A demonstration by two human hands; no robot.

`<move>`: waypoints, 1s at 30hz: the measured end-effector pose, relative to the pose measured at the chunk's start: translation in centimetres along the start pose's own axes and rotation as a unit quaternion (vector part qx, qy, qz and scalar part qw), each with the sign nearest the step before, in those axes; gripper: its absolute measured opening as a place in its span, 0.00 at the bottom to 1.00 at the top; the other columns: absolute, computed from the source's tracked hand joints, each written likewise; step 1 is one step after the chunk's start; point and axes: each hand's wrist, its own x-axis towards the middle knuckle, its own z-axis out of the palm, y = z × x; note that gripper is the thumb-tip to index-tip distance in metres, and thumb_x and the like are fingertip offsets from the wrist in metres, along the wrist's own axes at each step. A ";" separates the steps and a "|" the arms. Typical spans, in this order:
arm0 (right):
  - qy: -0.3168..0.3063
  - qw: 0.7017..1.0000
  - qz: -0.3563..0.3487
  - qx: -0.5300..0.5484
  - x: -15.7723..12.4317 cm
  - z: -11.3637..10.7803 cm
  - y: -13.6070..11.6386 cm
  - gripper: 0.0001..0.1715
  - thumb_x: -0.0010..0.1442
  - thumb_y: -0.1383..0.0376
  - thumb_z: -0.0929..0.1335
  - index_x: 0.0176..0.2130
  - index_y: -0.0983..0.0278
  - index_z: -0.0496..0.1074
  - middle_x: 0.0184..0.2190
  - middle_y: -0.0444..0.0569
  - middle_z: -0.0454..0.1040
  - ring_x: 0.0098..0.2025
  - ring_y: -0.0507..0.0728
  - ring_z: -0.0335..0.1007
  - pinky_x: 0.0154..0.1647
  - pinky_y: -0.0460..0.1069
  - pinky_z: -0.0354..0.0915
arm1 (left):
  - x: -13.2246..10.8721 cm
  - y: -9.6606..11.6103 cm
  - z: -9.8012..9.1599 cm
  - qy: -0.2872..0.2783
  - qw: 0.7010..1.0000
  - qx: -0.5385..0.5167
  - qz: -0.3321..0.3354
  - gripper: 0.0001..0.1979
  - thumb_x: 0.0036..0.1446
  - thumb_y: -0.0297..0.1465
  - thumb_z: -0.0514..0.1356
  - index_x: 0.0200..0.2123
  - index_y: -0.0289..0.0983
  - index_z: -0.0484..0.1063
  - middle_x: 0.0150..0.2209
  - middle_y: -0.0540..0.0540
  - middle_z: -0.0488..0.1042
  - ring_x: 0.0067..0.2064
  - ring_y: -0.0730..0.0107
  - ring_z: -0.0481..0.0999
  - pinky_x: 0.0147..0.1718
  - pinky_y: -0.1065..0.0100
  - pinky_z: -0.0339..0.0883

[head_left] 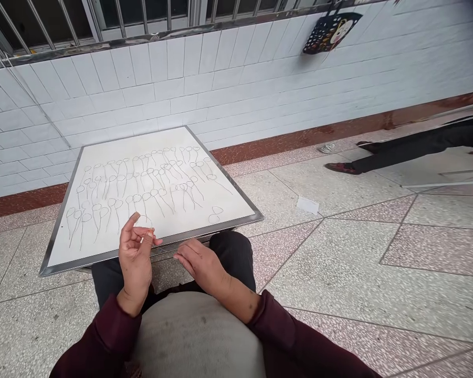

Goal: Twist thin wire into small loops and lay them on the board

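The left hand [135, 252] stood upright, palm turned inward, its grip pinched on a thin wire loop [145, 227] at the worktop's [236, 202] near edge, while the right hand [199, 261], at 3 o'clock from it, lay palm-down, fingers loosely extended, holding nothing.

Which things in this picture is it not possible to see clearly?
- Head view: what the left hand pinches is too thin to identify.
- Material of the looped strands on the white board: too fine.
- Right hand fingertips: turned away.
- Person at right: cut by the edge.
- Hanging dark basket: blurred.
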 end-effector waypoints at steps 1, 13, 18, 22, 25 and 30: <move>-0.005 1.000 -0.010 -0.009 0.1 0.1 -0.1 0.10 0.68 0.69 0.62 0.34 0.64 0.68 0.31 0.49 0.72 0.34 0.54 0.65 0.36 0.50 0.63 | 0.0 0.0 0.1 -0.002 1.000 0.002 -0.002 0.25 0.54 0.31 0.65 0.56 0.44 0.68 0.33 0.52 0.70 0.33 0.73 0.75 0.35 0.67 0.77; -0.007 0.995 -0.049 -0.090 0.7 0.8 -0.3 0.08 0.68 0.68 0.63 0.40 0.65 0.71 0.25 0.45 0.70 0.29 0.54 0.62 0.31 0.50 0.58 | -0.2 -0.7 1.2 -0.010 1.000 -0.004 -0.013 0.23 0.55 0.32 0.65 0.54 0.45 0.68 0.34 0.51 0.68 0.39 0.70 0.75 0.39 0.62 0.79; 0.003 0.999 0.008 -0.042 -0.2 1.9 -0.2 0.12 0.69 0.72 0.58 0.39 0.66 0.69 0.27 0.47 0.71 0.30 0.54 0.63 0.33 0.49 0.61 | 0.3 -0.5 1.6 0.004 0.999 -0.035 -0.013 0.22 0.53 0.32 0.66 0.52 0.42 0.70 0.32 0.51 0.68 0.40 0.69 0.73 0.41 0.59 0.78; -0.017 0.997 0.048 -0.050 -0.3 2.1 0.1 0.11 0.69 0.70 0.59 0.42 0.65 0.69 0.28 0.47 0.72 0.31 0.55 0.66 0.34 0.49 0.63 | 0.4 -0.7 2.0 0.006 0.999 -0.037 -0.018 0.22 0.53 0.32 0.66 0.52 0.42 0.70 0.32 0.51 0.69 0.41 0.68 0.73 0.40 0.60 0.78; -0.023 0.993 0.039 -0.112 0.5 1.7 -0.1 0.12 0.67 0.72 0.60 0.49 0.67 0.67 0.29 0.48 0.73 0.34 0.57 0.68 0.38 0.52 0.63 | 0.2 -1.0 2.3 0.009 0.999 -0.032 -0.014 0.20 0.54 0.32 0.66 0.51 0.42 0.70 0.31 0.51 0.69 0.42 0.68 0.73 0.39 0.63 0.77; -0.047 0.991 0.009 -0.121 2.0 1.6 -0.6 0.15 0.67 0.71 0.63 0.53 0.71 0.64 0.30 0.50 0.74 0.34 0.58 0.70 0.40 0.53 0.64 | -0.1 -1.3 2.5 0.006 0.999 -0.026 -0.020 0.20 0.54 0.31 0.66 0.50 0.43 0.70 0.32 0.53 0.70 0.37 0.74 0.75 0.42 0.67 0.73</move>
